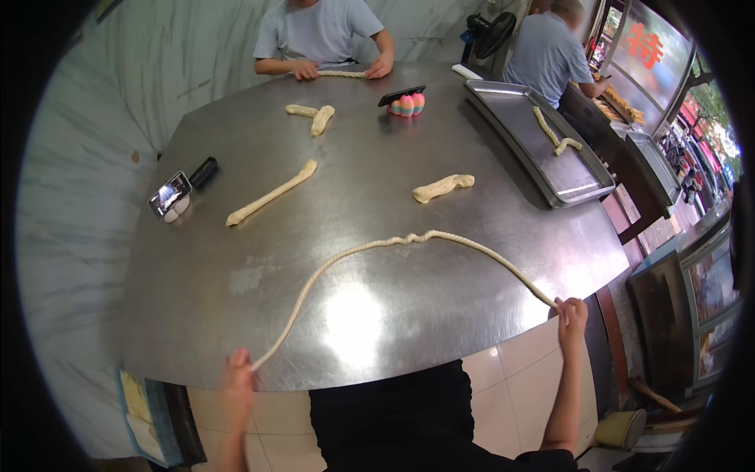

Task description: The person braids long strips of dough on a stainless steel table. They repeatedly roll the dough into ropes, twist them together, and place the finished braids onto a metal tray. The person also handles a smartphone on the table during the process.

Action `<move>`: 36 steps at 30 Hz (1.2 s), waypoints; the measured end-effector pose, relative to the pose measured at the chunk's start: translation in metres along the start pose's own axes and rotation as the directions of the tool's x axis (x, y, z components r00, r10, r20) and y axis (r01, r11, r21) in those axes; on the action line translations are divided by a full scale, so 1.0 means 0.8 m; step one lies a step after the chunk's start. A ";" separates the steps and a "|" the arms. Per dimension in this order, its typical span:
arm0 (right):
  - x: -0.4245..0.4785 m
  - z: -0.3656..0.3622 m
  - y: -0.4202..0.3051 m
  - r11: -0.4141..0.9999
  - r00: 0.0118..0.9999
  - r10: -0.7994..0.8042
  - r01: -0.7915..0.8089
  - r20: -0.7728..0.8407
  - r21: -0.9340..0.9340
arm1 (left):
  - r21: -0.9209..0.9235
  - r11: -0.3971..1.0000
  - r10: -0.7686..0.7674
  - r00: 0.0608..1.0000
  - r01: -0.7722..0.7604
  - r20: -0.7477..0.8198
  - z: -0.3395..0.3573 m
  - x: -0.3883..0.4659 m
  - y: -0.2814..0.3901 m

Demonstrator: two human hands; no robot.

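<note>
A long twisted rope of dough [333, 259] arches across the steel table [194, 312], with a small kink near its middle. My left hand [239, 374], blurred, holds its left end at the near edge of the table. At the right edge, my right hand [571, 312] pinches the other end between thumb and fingers. Beyond the rope lie a long dough strip [271, 193] and a short thick dough piece [443, 187]. Farther back, two short dough pieces [321, 120] touch each other.
Across the table a person [321, 35] handles a short dough twist [342, 74]. A metal tray [513, 141] with twisted dough [545, 127] lies back right. Phones stand at the left [170, 194] and centre back [402, 95]. Another person [545, 53] works beyond the tray.
</note>
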State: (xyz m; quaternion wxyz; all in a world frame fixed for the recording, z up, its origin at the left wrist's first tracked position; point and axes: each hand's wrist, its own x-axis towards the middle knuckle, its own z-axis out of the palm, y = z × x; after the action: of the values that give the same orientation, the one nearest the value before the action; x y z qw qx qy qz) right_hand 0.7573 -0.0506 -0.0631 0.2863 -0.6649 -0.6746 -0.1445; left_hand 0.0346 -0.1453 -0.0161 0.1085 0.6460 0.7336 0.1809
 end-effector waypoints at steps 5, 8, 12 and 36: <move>0.086 -0.036 0.178 0.990 0.981 0.141 -0.139 0.131 -0.025 | 0.311 0.938 -0.091 0.975 0.152 -0.202 -0.129 0.051 -0.276; 0.162 -0.078 0.254 0.979 0.978 0.204 -0.204 0.053 -0.008 | -0.320 0.941 -0.297 0.731 0.113 -0.614 -0.222 0.100 -0.366; 0.212 -0.134 0.217 0.983 0.971 0.165 -0.146 -0.175 0.115 | -0.343 0.926 -0.239 0.460 -0.157 -0.855 -0.299 0.126 -0.376; 0.362 -0.214 -0.202 0.589 0.998 -0.022 0.056 -0.053 0.806 | -0.293 0.954 0.243 0.717 -0.056 0.654 -0.035 0.105 0.172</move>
State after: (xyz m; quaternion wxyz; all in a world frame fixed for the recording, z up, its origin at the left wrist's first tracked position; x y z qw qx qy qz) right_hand 0.6462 0.0749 0.2706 0.5658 -0.4454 -0.6756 0.1581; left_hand 0.1367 -0.0519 0.0719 0.4364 0.7054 0.5578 0.0307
